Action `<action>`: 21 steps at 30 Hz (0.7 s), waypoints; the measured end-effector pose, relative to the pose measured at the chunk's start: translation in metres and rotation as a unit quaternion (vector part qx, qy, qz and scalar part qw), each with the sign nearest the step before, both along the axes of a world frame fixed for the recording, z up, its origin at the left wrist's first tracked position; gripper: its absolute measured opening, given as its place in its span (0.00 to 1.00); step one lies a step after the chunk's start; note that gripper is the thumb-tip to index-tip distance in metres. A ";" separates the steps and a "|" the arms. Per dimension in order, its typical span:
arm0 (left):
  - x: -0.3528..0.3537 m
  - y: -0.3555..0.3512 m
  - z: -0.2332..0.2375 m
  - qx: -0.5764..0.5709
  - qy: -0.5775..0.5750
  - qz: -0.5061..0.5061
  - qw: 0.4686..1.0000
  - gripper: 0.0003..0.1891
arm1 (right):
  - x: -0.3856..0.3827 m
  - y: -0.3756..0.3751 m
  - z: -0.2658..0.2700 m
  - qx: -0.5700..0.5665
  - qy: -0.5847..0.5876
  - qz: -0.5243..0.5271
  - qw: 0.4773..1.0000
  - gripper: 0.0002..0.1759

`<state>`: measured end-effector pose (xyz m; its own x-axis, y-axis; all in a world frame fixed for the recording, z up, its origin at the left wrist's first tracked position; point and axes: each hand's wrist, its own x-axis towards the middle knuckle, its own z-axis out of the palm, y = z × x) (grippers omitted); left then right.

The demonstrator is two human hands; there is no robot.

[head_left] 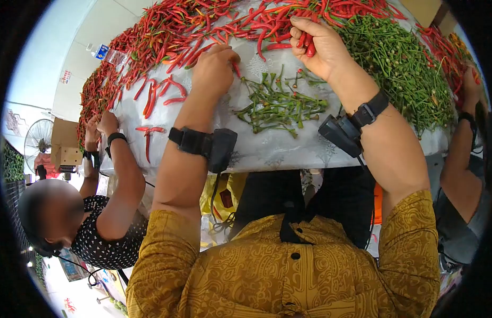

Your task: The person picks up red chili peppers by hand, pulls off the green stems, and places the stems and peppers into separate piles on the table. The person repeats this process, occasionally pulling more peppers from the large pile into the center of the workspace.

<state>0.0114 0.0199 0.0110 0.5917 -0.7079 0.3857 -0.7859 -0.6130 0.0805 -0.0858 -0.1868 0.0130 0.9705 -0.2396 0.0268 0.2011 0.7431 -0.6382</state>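
Note:
My right hand [323, 50] is closed around a few red chilies [310, 49], whose ends poke out below the fingers. Further left, my left hand [213, 68] has its fingers curled down at the edge of the chili pile, and a red chili [236, 69] sticks out beside the fingertips. Between my hands lies a loose heap of green chili stems [280, 103] on the plastic-covered table [267, 153]. Several loose red chilies [150, 100] are scattered left of my left forearm.
A big pile of red chilies [150, 40] spreads along the far side. To the right is a large mound of green stems [399, 74]. A plastic bottle [111, 55] lies at the left. Co-workers' hands [105, 124] are at the table on both sides.

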 end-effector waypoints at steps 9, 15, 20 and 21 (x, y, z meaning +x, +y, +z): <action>-0.015 -0.012 0.010 -0.135 0.100 -0.040 0.985 0.07 | 0.002 -0.001 -0.004 -0.031 -0.011 0.010 0.999 0.05; -0.027 -0.018 0.010 -0.388 0.375 -0.138 0.830 0.09 | -0.007 0.009 0.001 -0.188 0.018 0.045 0.981 0.10; -0.034 -0.024 0.009 -0.358 0.432 -0.191 0.805 0.11 | -0.007 0.016 0.002 -0.255 -0.030 0.109 0.960 0.14; -0.034 -0.024 0.008 -0.345 0.452 -0.207 0.796 0.11 | -0.008 0.017 0.002 -0.255 -0.030 0.109 0.960 0.14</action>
